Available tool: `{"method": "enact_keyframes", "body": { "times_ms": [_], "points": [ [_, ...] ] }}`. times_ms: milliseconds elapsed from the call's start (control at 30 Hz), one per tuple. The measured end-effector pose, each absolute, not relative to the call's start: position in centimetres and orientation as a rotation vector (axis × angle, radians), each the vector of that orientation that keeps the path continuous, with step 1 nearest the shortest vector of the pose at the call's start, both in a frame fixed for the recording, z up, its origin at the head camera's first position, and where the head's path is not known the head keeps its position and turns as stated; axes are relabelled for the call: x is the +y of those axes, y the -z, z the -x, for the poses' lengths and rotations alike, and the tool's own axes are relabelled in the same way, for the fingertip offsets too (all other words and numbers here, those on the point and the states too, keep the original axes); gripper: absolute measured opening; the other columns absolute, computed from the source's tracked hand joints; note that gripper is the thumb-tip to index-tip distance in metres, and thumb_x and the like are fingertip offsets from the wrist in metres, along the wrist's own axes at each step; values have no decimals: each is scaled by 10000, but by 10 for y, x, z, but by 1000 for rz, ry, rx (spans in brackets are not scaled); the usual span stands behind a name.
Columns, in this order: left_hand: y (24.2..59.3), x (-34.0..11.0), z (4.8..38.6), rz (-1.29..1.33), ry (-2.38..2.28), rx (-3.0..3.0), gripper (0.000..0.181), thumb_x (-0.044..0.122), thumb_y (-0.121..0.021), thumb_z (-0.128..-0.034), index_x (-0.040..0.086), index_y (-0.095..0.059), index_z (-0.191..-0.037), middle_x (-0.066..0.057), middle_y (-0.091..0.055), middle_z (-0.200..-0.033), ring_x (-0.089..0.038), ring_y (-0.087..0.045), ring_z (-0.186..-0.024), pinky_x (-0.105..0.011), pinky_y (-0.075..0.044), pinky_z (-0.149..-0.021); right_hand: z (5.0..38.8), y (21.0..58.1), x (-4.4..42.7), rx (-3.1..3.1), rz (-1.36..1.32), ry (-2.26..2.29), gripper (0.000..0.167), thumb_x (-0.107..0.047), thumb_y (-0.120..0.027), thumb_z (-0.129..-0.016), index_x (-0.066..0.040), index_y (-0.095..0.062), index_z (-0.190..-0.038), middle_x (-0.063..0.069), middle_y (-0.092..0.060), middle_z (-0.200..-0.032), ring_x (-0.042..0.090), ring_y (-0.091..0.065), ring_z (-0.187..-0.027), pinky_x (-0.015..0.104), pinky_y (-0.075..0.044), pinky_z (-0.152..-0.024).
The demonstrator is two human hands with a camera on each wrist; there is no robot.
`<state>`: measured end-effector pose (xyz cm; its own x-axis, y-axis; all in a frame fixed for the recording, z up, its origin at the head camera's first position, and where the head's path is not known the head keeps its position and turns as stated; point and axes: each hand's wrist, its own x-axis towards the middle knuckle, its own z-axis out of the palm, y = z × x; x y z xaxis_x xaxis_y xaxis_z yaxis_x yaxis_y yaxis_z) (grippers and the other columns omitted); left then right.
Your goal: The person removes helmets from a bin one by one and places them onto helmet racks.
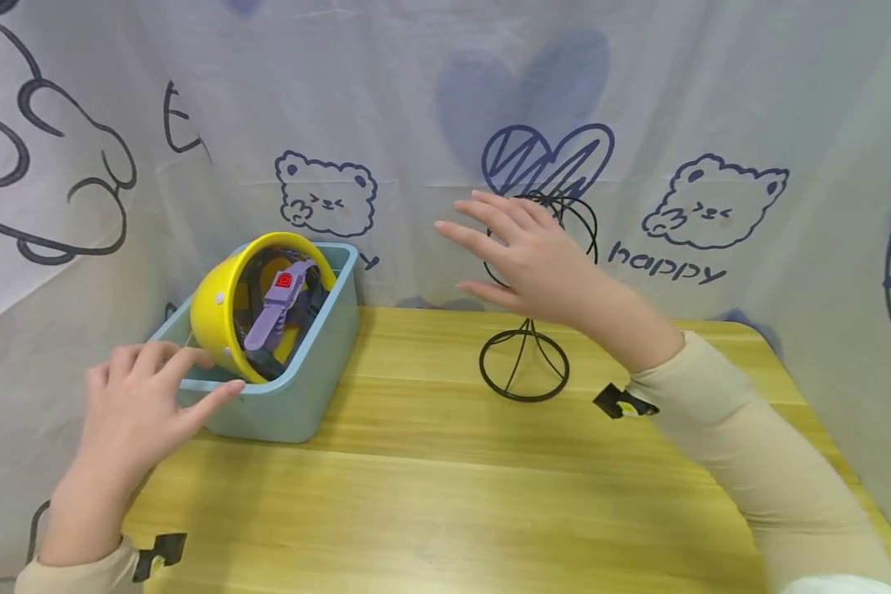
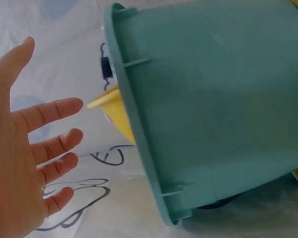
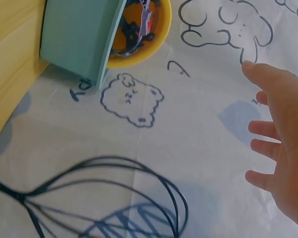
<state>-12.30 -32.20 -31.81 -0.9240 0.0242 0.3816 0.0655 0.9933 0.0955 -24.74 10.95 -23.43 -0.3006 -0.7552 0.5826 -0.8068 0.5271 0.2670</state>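
A yellow helmet [image 1: 214,307] with a purple strap piece [image 1: 273,312] lies tilted on its side in a blue-green bin [image 1: 332,346], its inside facing right. My left hand [image 1: 137,404] is at the bin's near left corner, fingers spread and holding nothing; in the left wrist view a gap shows between the hand [image 2: 30,144] and the bin [image 2: 213,109]. My right hand [image 1: 538,264] is raised in front of the black wire stand [image 1: 524,398], covering part of its rounded top. Nothing is in its fingers; the right wrist view shows the hand [image 3: 283,134] apart from the wires [image 3: 124,161].
A wooden table [image 1: 445,495] carries the bin at the left and the stand at the back centre. Behind them hangs a pale cloth [image 1: 416,107] with bear and heart drawings, which also rises along both sides.
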Motion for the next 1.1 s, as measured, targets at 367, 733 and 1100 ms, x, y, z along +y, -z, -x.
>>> {"method": "enact_keyframes", "body": {
  "times_ms": [367,733,1100],
  "points": [
    [337,-330,139,100,159,-2767,561,645,-587,-855,133,-650,-1076,-181,-530,-1187,-457,-366,-1129,-657,-240,-871,265,244,61,-2107,-1358,-98,607,-476,-577,-946,-196,-429,-1464,122,-453,-1479,311,-349,-1431,490,-322,-1133],
    [336,-334,145,127,146,-2839,536,665,-574,-856,170,-642,-1050,-154,-561,-1166,-437,-426,-1079,-640,-296,-825,290,255,6,-2238,-1423,30,690,-510,-554,-950,-267,-281,-1535,85,-373,-1544,270,-323,-1450,470,-288,-1159],
    [342,-334,155,165,79,-2935,566,728,-534,-842,184,-603,-981,-148,-568,-1142,-377,-431,-1010,-614,-362,-757,310,265,-28,-2296,-1413,94,720,-567,-530,-939,-280,-257,-1541,79,-357,-1551,258,-303,-1460,466,-296,-1154]
  ]
}}
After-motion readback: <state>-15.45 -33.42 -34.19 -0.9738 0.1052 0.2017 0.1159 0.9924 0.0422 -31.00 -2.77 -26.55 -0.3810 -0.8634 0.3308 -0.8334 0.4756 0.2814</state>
